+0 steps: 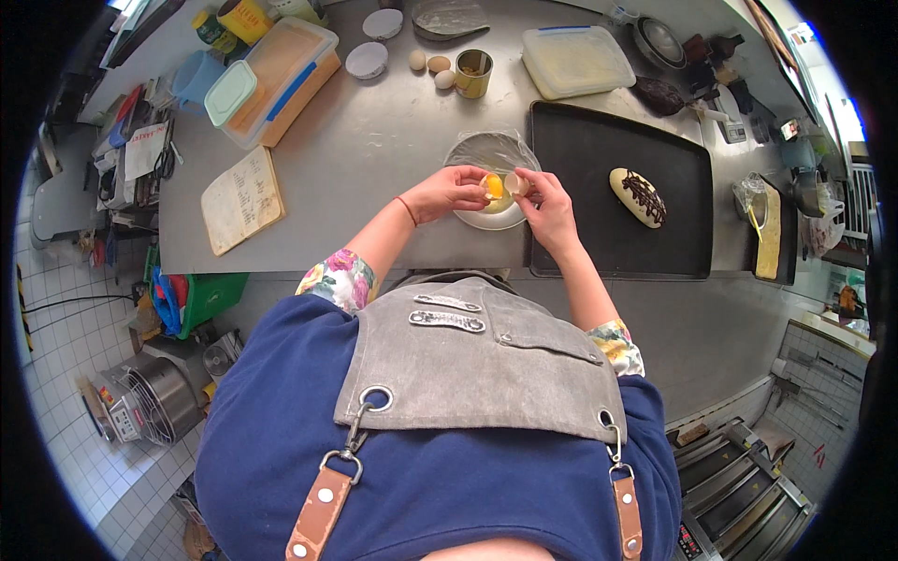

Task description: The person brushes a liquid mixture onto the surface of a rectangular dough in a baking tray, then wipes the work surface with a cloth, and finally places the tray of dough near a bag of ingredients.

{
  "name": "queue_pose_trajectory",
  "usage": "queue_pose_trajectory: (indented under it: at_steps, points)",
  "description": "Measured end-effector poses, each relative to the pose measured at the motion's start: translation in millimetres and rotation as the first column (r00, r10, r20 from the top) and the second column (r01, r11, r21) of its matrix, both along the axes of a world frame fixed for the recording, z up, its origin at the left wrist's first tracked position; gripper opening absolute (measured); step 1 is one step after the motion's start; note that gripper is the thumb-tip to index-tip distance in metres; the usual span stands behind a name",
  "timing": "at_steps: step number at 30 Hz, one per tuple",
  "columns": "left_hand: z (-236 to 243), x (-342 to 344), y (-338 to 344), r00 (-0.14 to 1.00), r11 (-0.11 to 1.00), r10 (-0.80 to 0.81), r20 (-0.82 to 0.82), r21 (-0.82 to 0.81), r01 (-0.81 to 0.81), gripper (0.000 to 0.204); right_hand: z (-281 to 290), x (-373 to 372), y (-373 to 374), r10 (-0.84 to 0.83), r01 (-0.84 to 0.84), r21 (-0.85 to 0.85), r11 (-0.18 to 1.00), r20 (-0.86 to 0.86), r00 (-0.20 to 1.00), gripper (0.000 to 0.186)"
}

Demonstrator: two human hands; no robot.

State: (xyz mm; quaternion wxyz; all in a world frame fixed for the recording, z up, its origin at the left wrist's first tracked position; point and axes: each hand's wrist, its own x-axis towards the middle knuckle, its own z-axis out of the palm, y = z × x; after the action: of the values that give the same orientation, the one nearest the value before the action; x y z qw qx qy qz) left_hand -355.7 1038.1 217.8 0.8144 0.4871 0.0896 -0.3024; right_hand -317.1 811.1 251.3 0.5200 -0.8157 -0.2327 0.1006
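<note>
Over a shallow bowl (475,151) holding clear liquid, my left hand (451,194) pinches an eggshell half with a bright yellow yolk (495,185) in it. My right hand (546,208) grips the other, pale shell half (514,184) close beside it. Clear plastic lies at the bowl's back rim. Behind the bowl, several whole eggs (417,61) stand beside an open tin can (473,84). Right of the bowl, an oblong pale bun (637,196) with dark drizzle lies on a large black tray (599,243).
The steel worktable (346,159) carries an open notebook (238,201) at left, lidded plastic containers (575,61) at the back, and a narrow tray with a yellow slab (767,243) at far right. A green crate (210,299) and steel appliance (159,402) stand lower left.
</note>
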Motion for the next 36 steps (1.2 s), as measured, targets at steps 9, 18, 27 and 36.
queue_pose_trajectory:
  at_steps: [9,18,27,36]
  points:
    - [-3,1,-3,1.000,0.999,-0.020,0.004,0.032,0.020,0.044,-9,-5,-1,-0.029,0.029,-0.002,1.000,-0.009,1.000,0.041]
    - [1,4,-8,0.999,0.990,-0.034,0.003,0.141,0.033,0.046,-20,-9,-2,-0.066,0.067,0.021,0.998,-0.064,0.996,0.042]
    - [14,21,-16,0.993,0.929,-0.118,0.025,0.355,0.102,0.043,-54,-6,-6,-0.066,0.163,0.218,0.962,-0.395,0.916,0.045]
    - [24,22,-19,0.983,0.884,-0.178,0.035,0.445,0.144,0.044,-54,-9,-10,0.071,0.246,0.413,0.877,-0.616,0.784,0.050]
